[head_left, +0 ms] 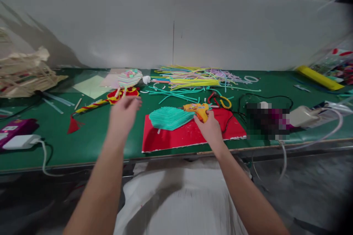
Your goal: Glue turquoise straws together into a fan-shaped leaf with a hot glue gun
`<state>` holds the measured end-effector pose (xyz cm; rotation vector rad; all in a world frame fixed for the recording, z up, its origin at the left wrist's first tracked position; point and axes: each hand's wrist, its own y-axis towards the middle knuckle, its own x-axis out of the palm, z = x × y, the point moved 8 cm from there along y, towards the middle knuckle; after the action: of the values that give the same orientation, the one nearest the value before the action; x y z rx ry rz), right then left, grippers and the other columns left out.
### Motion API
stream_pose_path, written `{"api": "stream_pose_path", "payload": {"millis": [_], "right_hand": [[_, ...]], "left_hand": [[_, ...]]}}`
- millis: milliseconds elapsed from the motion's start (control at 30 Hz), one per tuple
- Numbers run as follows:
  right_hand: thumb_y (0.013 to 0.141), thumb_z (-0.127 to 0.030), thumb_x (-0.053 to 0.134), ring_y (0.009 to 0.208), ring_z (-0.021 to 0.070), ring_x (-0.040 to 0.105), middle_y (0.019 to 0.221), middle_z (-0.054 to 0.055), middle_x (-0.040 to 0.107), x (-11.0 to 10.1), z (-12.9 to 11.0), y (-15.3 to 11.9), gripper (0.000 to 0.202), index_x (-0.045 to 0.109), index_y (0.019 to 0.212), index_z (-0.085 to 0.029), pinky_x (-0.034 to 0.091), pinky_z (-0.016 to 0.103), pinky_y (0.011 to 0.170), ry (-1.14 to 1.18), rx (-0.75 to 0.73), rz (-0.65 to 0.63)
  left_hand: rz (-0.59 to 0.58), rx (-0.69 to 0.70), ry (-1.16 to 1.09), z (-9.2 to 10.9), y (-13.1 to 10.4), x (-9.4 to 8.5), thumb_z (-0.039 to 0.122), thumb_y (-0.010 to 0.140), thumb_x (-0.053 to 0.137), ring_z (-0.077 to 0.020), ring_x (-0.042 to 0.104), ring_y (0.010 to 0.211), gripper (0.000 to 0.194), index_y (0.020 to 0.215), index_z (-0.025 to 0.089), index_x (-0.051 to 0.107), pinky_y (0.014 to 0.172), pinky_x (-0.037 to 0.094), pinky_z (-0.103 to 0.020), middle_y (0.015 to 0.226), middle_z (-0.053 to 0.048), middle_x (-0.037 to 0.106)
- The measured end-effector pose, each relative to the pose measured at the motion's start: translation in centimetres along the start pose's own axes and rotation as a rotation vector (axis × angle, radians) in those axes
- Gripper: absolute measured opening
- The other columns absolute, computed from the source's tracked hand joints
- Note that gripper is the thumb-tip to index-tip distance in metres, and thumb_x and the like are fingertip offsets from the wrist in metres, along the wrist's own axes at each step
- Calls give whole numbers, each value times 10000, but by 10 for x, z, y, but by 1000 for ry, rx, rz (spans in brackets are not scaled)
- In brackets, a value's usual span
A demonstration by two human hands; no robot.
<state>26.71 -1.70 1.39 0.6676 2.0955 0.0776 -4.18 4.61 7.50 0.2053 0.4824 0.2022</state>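
My right hand (209, 126) is wrapped round an orange glue gun (200, 109), whose nozzle points left over a teal leaf-shaped piece (171, 118) made of fuzzy stems. That piece lies on a red board (187, 134) near the table's front edge. My left hand (127, 108) is raised at the left, fingers curled; what they hold, if anything, is hidden. Just beyond it are a striped pastel round piece (130, 78) and a red and yellow piece with a twisted handle (92, 107) and a red tassel (73, 125).
Loose coloured stems (193, 80) lie along the back of the green table (96, 143). Yellow-handled scissors (225, 102) are behind the board. White chargers and cables sit at both sides, a wooden stick structure (24, 73) at left, a yellow bundle (320, 78) at right.
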Motion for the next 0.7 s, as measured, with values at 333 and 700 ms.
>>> {"api": "stream_pose_path", "payload": {"millis": [333,700], "right_hand": [[793,-569,474,653,255,626,798,106,671,5,4,1,478,519,1070,-182,376,299,546,-21,102,-33],[759,-625,486,674,265,628,802,111,665,2,10,-1,547,490,1084,-185,385,304,552,107,168,1]], "left_hand": [[-169,-69,510,-50,35,60,442,594,675,-326,590,928,249,589,195,643,815,444,-412,808,-124,655],[-702,-443,-185,-39,-21,88,401,512,802,-186,640,683,455,883,169,675,554,500,-263,832,-56,706]]}}
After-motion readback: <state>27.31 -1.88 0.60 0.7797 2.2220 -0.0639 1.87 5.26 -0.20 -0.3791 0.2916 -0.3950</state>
